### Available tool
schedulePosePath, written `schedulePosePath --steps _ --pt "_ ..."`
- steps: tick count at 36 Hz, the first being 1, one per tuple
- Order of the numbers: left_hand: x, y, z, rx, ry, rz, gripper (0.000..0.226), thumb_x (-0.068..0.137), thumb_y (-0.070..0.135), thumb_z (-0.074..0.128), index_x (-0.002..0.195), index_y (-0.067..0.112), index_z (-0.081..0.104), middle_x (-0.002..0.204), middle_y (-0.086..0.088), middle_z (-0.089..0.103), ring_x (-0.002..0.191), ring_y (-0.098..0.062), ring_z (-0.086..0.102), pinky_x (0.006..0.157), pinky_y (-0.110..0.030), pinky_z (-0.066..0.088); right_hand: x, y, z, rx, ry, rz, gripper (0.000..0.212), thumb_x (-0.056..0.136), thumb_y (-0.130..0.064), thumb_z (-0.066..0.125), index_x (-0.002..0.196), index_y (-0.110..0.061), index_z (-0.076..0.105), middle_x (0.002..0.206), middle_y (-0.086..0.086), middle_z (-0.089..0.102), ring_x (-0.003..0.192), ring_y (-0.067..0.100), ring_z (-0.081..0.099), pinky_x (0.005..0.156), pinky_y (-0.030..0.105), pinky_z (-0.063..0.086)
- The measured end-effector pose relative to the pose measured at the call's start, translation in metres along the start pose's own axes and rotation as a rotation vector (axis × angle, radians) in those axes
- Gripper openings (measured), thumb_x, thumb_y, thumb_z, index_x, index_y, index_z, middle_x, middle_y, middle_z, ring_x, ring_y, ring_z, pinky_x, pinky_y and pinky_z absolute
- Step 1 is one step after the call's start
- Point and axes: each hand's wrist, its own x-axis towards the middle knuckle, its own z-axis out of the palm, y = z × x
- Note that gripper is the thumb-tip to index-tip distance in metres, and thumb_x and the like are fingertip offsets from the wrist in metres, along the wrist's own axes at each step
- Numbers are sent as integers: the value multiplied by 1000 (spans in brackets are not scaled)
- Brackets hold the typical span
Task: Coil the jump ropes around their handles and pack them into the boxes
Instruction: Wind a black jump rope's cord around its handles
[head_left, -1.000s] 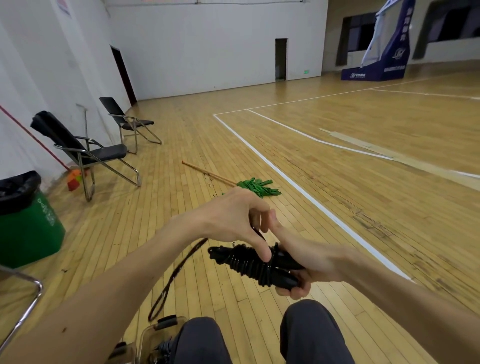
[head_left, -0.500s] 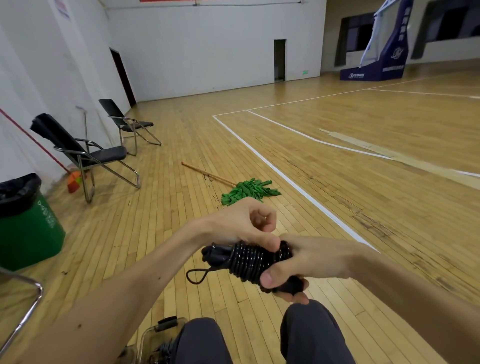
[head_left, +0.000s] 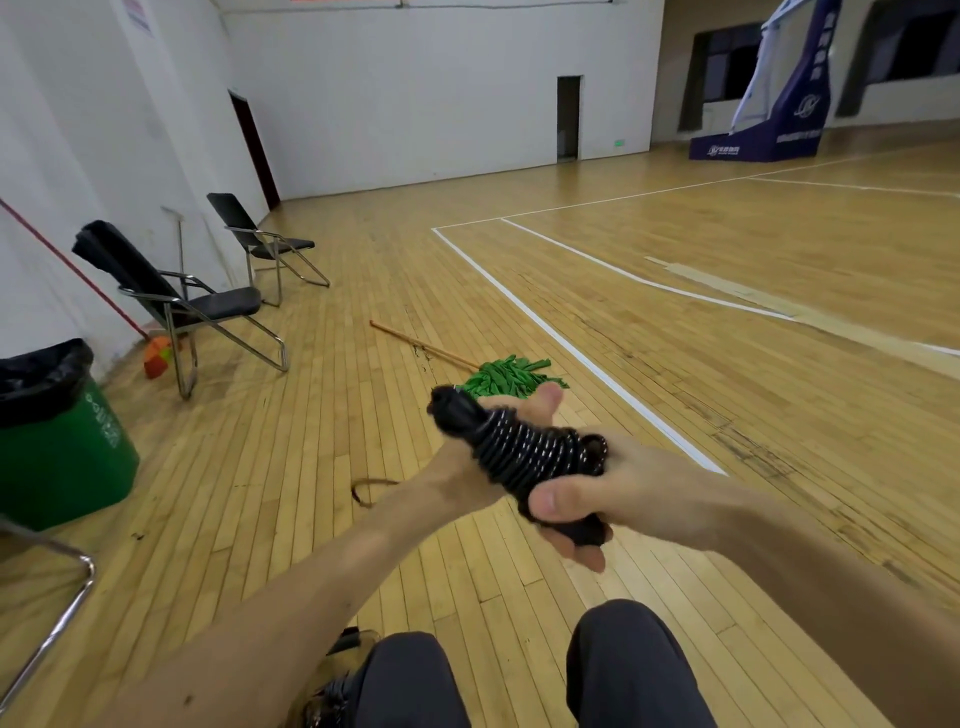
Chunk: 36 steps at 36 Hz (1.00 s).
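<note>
A black jump rope (head_left: 524, 454), wound in tight coils around its handles, sits in both hands above my knees, tilted with its far end up and to the left. My left hand (head_left: 467, 473) lies under and behind the bundle, and its fingertips show past the coils near the top. My right hand (head_left: 613, 493) grips the near end, thumb pressed on the coils. A thin blurred loop (head_left: 366, 491) shows left of my left wrist. A clear plastic box (head_left: 332, 675) with black rope inside stands by my left knee, partly hidden.
A green bin (head_left: 62, 447) with a black liner stands at the left. Two folding chairs (head_left: 208, 306) line the wall. A green-headed mop (head_left: 506, 376) lies on the wooden floor ahead. A metal chair frame (head_left: 57, 608) crosses the lower left corner.
The loose rope that hung to the floor has been drawn up into the coils. My left hand went from on top of the bundle to beneath it, and the bundle tilted upward.
</note>
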Motion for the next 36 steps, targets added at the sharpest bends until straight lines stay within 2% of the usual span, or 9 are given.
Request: schedulePosePath --steps 3,6,9,12,17,22,27,32,36 --pt "-8 -7 -5 86 94 20 41 105 27 39 69 9 45 54 3 47 46 -6 40 49 -22 36 -3 -8 -13 -4 160 -56 35 84 -44 66 91 -10 65 70 4 65 57 16 58 55 21 44" --pt "-18 -18 -8 216 71 46 57 103 49 33 65 10 49 53 5 40 46 -8 32 47 -16 27 -5 -8 -33 -3 358 -62 31 88 -40 70 82 -10 66 65 8 64 53 18 57 50 21 42" --pt "-22 -20 -7 422 80 111 58 101 57 35 63 15 49 56 5 42 51 -12 36 51 -25 31 -2 8 -43 -101 472 5 38 88 -44 73 77 -9 66 67 18 65 55 24 59 53 27 42" --pt "-27 -13 -3 663 10 151 49 104 47 39 70 14 50 58 4 47 52 -11 42 56 -36 38 3 20 -43 -117 527 60 43 84 -48 69 77 -5 67 67 18 65 56 23 58 52 27 41" --pt "-32 -3 -1 1049 -49 151 30 106 42 36 87 22 49 65 10 45 59 -9 45 59 -33 37 6 35 -43 -138 506 128 44 89 -44 67 87 0 67 69 13 67 57 23 59 54 29 41" --pt "-37 3 -8 1351 -116 207 35 108 40 28 108 17 55 84 5 57 73 -16 58 64 -32 48 14 44 -36 -144 515 199 38 95 -37 66 87 0 66 65 12 66 54 22 58 50 26 39" --pt "-37 14 -20 1513 -190 365 36 109 39 31 124 19 56 100 5 63 81 -13 61 59 -25 43 15 52 -29 -203 485 310 42 93 -44 68 89 -3 67 64 8 68 53 20 59 51 27 41" --pt "-34 18 -40 1463 -112 638 20 92 36 65 96 17 70 79 6 68 67 -13 66 46 -30 54 15 44 -21 -248 349 404 37 93 -44 67 88 -7 65 63 6 66 50 18 56 49 25 39" --pt "-36 18 -47 1322 -89 689 27 95 40 51 87 22 70 78 11 65 63 -8 61 41 -25 48 10 35 -13 -271 156 468 27 90 -36 71 94 -11 63 66 4 65 51 16 53 50 26 40"
